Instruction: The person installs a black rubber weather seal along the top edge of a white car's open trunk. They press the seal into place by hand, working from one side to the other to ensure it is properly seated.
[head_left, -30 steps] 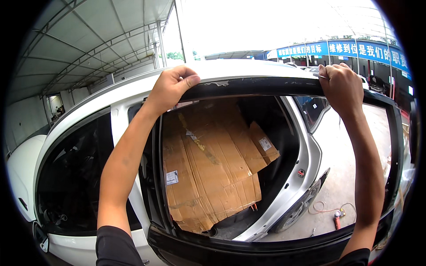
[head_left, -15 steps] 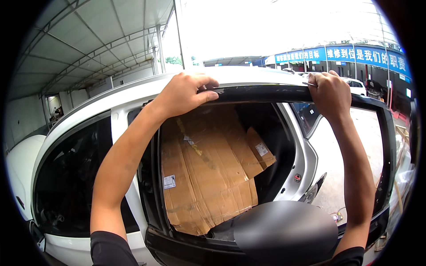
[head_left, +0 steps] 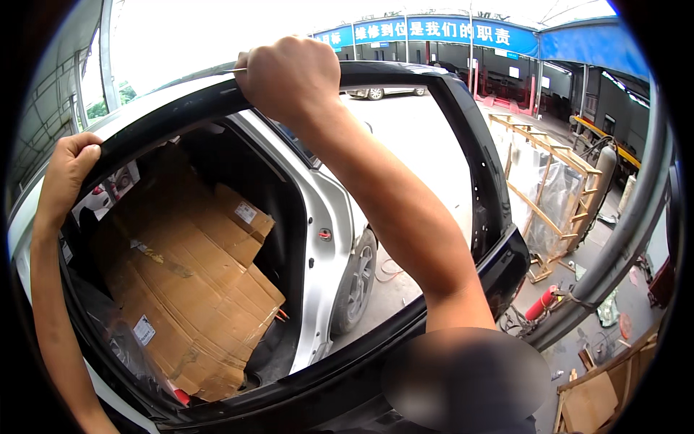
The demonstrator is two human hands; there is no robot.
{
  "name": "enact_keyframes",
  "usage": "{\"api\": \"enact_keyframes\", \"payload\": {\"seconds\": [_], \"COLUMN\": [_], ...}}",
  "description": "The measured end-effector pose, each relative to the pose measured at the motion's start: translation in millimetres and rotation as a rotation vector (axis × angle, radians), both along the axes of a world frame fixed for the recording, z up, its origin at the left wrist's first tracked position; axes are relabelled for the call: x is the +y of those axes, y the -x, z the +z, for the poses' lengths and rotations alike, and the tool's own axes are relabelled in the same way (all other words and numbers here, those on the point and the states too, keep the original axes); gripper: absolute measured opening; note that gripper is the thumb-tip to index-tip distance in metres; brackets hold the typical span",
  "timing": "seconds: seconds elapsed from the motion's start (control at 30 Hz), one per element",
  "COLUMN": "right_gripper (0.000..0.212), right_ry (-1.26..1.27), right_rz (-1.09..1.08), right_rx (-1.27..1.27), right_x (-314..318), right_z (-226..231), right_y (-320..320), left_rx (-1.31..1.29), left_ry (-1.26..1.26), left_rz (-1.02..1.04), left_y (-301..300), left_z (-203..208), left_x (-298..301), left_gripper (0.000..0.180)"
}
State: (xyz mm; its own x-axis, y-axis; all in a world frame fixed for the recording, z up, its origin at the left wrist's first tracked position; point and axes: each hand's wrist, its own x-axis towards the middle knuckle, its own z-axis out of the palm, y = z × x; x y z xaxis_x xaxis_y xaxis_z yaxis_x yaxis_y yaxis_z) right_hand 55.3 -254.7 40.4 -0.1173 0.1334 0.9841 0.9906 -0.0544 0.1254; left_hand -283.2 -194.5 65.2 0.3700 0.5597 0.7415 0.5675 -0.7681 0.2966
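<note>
A car door (head_left: pixel 463 137) with a black frame and no glass in its window stands open against a white car (head_left: pixel 318 289). My left hand (head_left: pixel 69 166) is closed over the upper left part of the frame, thumb and fingers at its edge. Further right, my right hand (head_left: pixel 293 76) makes a fist on the top rail. A thin pale tip pokes out from its left side; the rest of that thing is hidden in the fist. Through the window opening shows a creased cardboard sheet (head_left: pixel 188 282) inside the car. A blurred patch hides part of the lower door.
To the right stand a wooden crate frame (head_left: pixel 542 195) with plastic wrap, a grey post (head_left: pixel 614 253) and a red cylinder (head_left: pixel 541 304). A rear wheel (head_left: pixel 356 282) shows beyond the door. Cardboard (head_left: pixel 589 401) and scraps lie at the lower right.
My view has turned to the right, so the door and cardboard sit further left and tilted. The right hand is still at the top rail, and the left still grips the frame.
</note>
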Motion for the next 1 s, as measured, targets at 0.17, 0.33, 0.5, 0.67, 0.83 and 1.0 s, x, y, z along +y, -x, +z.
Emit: {"api": "enact_keyframes", "payload": {"seconds": [0.17,0.33,0.5,0.67,0.83,1.0], "right_gripper": [0.029,0.028,0.025,0.024,0.024,0.024], "right_ry": [-0.045,-0.007,-0.01,-0.079,-0.096,-0.128], "right_rz": [0.009,0.025,0.045,0.026,0.015,0.015], "right_rx": [0.002,0.016,0.045,0.021,-0.004,-0.007], "right_x": [4,5,9,21,24,29], "right_z": [-1,-2,-3,-3,-5,-5], "right_y": [-6,-4,0,0,2,-2], "left_rx": [0.011,0.019,-0.029,-0.083,-0.019,0.02], "left_ry": [-0.023,-0.273,-0.417,-0.314,-0.254,-0.156], "left_rz": [-0.011,0.1,0.177,0.062,0.057,0.116], "left_y": [-11,-11,0,7,14,12], "left_z": [-2,-12,-19,-18,-19,-9], "left_x": [13,24,44,55,60,55], "left_gripper": [0.02,0.022,0.024,0.025,0.022,0.018]}}
